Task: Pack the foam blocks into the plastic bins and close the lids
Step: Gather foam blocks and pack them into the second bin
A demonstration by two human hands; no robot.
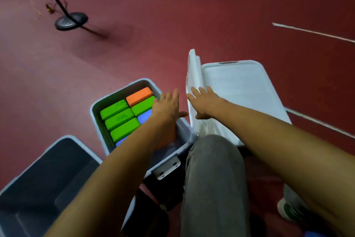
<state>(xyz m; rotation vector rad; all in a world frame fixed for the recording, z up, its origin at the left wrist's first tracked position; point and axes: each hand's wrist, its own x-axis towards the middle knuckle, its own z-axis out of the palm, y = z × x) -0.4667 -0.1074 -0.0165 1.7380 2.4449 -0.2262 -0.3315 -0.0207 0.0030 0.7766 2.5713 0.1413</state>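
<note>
**Right of the full bin, a lid stands ready**

Right of the full bin (96,113), the lid (194,75) stands on its long edge, tilted, just beside a shut bin (240,87). Its long side runs away from the person. It looks thin, light and bendy, so holding both long edges seems best. The right hand (205,100) lies flat on it, fingers straight. The left hand (167,106) spreads over the full bin's right rim, holding nothing. Foam blocks (119,119) lie flat inside and look soft.
</note>
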